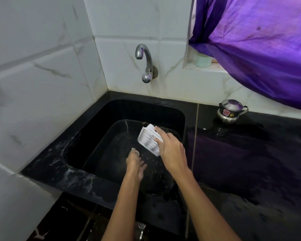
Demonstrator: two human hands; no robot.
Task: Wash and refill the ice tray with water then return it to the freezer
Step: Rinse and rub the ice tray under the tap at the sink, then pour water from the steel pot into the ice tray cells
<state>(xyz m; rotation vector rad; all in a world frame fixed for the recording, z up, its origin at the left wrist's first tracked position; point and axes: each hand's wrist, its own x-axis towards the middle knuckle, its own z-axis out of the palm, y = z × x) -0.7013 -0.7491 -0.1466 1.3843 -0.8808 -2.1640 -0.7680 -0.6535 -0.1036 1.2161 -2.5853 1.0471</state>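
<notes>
Left hand (135, 162) low in black sink (94, 122), fingers loosely spread, empty, likely free to rub or catch drips. Tap (144, 61) above shows no stream. Right hand (170, 150) clamps ice tray (147, 139) by its long edge, tilted steeply over basin, probably to drain. Tray white plastic, ribbed compartments facing left, looks wet. Steel kettle (230, 111) on desk (250, 153), far right.

The sink (87, 129) sits left in the bench (250, 162), tap (144, 61) on the far wall. A kettle (230, 111) stands far right; the ice tray (149, 140) tilts over the sink.
</notes>
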